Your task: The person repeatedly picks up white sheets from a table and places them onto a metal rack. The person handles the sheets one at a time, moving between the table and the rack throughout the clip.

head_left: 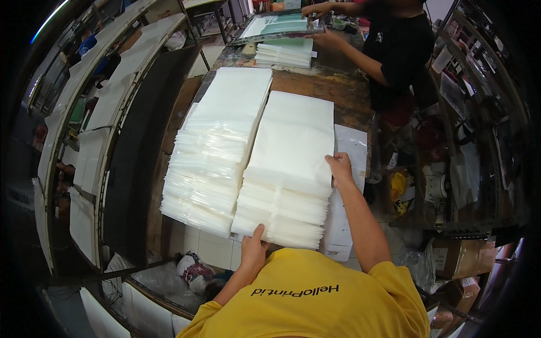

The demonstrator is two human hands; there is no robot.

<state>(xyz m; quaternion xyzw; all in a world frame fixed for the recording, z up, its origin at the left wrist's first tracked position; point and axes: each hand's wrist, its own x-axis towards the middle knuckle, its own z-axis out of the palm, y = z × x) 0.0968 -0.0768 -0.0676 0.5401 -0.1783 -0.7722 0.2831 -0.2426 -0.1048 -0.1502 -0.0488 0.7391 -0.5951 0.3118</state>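
Two tall stacks lie side by side on the table before me. The right stack of off-white flat sheets (293,135) has its near part fanned into many layered edges. My left hand (253,250) is closed at its near left corner, thumb on top and other fingers mostly hidden. Farther up, my right hand (340,169) pinches the right edge of the same stack. To the left, the second stack of white sheets (225,112) looks glossy along its fanned near part, as if in clear plastic. Whether these are paper sheets or flat bags, I cannot tell.
Across the worn table (307,84), a person in a black shirt (397,45) holds a framed screen (276,25) over another pile (284,53). Racks with white panels (107,107) stand left; cluttered shelves and cardboard boxes (465,256) stand right. White sheets (352,146) lie beside my right hand.
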